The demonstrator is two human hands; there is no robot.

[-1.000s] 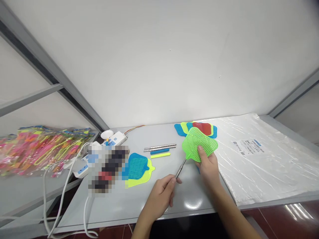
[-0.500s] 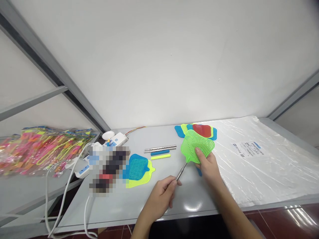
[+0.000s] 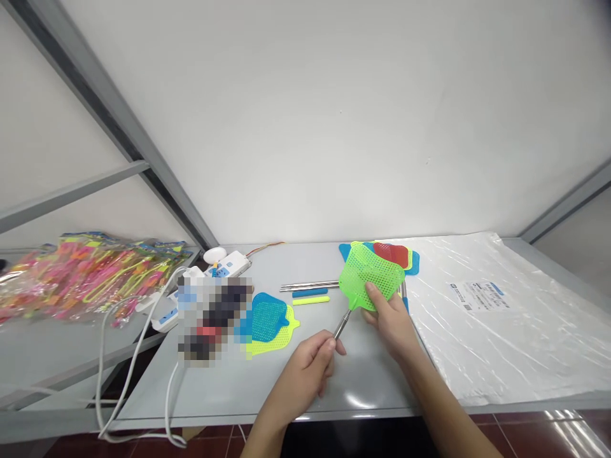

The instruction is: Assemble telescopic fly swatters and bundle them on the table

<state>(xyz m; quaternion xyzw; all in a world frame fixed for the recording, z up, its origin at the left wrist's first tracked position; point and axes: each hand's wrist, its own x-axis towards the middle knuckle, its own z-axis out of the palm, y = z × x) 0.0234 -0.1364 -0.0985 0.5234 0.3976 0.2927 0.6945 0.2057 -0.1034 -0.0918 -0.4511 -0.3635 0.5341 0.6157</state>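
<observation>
My right hand [image 3: 387, 317] grips the lower edge of a green mesh swatter head [image 3: 370, 275], held above the grey table [image 3: 238, 388]. A thin metal rod [image 3: 342, 324] runs from the head's neck down to my left hand [image 3: 310, 369], whose fingers are pinched shut around its lower end. Behind the green head lies a pile of blue, yellow and red swatter heads [image 3: 394, 254]. A blue head on a yellow one [image 3: 270, 321] lies to the left.
Metal rods [image 3: 309, 285] with a blue grip [image 3: 310, 292] and a yellow grip [image 3: 311, 299] lie mid-table. A stack of clear plastic bags [image 3: 496, 312] covers the right side. Power strips [image 3: 224, 264] and white cables [image 3: 109, 369] sit left, beside packaged colourful swatters [image 3: 86, 273].
Both hands with the green head and rod have drifted slightly left and toward the back of the table. The head has tilted a little. The grip of each hand is the same.
</observation>
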